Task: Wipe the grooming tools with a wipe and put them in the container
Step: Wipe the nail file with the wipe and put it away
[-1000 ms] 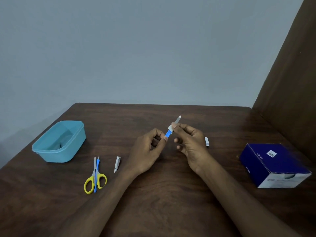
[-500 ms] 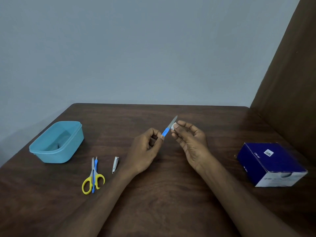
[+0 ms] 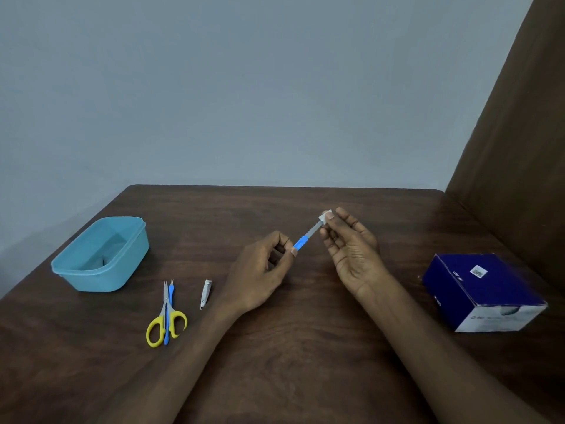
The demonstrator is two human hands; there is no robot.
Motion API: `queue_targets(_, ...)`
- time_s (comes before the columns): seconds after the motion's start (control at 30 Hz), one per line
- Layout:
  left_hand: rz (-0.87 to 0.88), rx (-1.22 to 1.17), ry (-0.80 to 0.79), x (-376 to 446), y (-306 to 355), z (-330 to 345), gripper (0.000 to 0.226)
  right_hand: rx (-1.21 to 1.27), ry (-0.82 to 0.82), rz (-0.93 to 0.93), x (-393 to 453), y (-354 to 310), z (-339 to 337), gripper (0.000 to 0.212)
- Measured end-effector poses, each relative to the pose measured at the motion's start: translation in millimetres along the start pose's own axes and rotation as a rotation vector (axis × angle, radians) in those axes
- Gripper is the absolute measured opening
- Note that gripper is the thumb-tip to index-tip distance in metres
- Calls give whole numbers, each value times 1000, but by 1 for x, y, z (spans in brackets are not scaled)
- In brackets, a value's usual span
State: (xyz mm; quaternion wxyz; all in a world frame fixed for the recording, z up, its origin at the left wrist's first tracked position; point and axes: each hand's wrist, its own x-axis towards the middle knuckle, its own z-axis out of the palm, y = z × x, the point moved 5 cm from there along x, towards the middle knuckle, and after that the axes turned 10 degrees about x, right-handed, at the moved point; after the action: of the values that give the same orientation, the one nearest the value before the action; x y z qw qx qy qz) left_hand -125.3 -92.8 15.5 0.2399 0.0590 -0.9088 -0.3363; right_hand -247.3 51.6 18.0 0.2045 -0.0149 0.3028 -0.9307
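My left hand (image 3: 260, 270) pinches the blue handle of a nail file (image 3: 307, 237) held above the table, its grey blade pointing up and right. My right hand (image 3: 348, 243) pinches a small white wipe (image 3: 326, 215) around the blade's tip. A light blue container (image 3: 101, 255) stands at the left; something dark lies inside it. Yellow-handled scissors (image 3: 165, 316) with a blue-handled tool (image 3: 170, 304) lying on them, and a small nail clipper (image 3: 206, 293), lie on the table left of my left arm.
A dark blue box (image 3: 480, 289) sits on the brown wooden table (image 3: 305, 347) at the right. A brown panel (image 3: 519, 133) rises along the right side; a grey wall stands behind.
My right hand slid the wipe along the file blade from near the blue handle to the tip. The left hand kept its hold on the handle.
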Motion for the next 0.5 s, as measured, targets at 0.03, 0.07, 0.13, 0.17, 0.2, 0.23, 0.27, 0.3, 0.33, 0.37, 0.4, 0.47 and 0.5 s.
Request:
queue_targets(0.03, -2, -4, 2, 0, 0, 0, 13, 1, 7, -4, 1, -1, -1, 32)
queue_targets(0.07, -10, -16, 4, 0, 0, 0, 13, -3, 11, -10, 2, -2, -2, 31)
queue_targets(0.13, -32, -51, 12, 1, 0, -1, 14, -2, 28, -30, 3, -4, -5, 31)
queue_targets(0.17, -42, -66, 22, 0, 1, -2, 15, 5, 49, -50, 3, -6, -6, 30)
queue_targets(0.2, -53, -80, 34, 1, 2, -3, 15, 7, 70, -74, 3, -7, -8, 30)
queue_targets(0.23, -70, -93, 53, -1, 4, -6, 15, -7, 79, -94, 1, -7, -8, 31)
queue_targets(0.27, -85, -103, 76, -3, 5, -8, 14, -45, 75, -116, -1, -6, -7, 31)
queue_targets(0.3, -99, -110, 101, -3, 6, -8, 14, -113, 55, -145, -2, -5, -6, 30)
queue_targets(0.33, -117, -103, 140, -6, 6, -10, 14, -212, 17, -168, -5, -2, -3, 28)
queue_targets(0.37, -133, -87, 189, -11, 8, -14, 14, -325, -35, -190, -11, 3, 2, 26)
queue_targets(0.4, -145, -68, 240, -16, 11, -19, 14, -434, -96, -208, -16, 9, 7, 23)
queue_targets(0.47, -158, -28, 309, -29, 18, -30, 13, -599, -213, -226, -26, 23, 15, 19)
queue_targets(0.5, -171, -4, 333, -37, 21, -38, 12, -653, -262, -223, -31, 30, 19, 19)
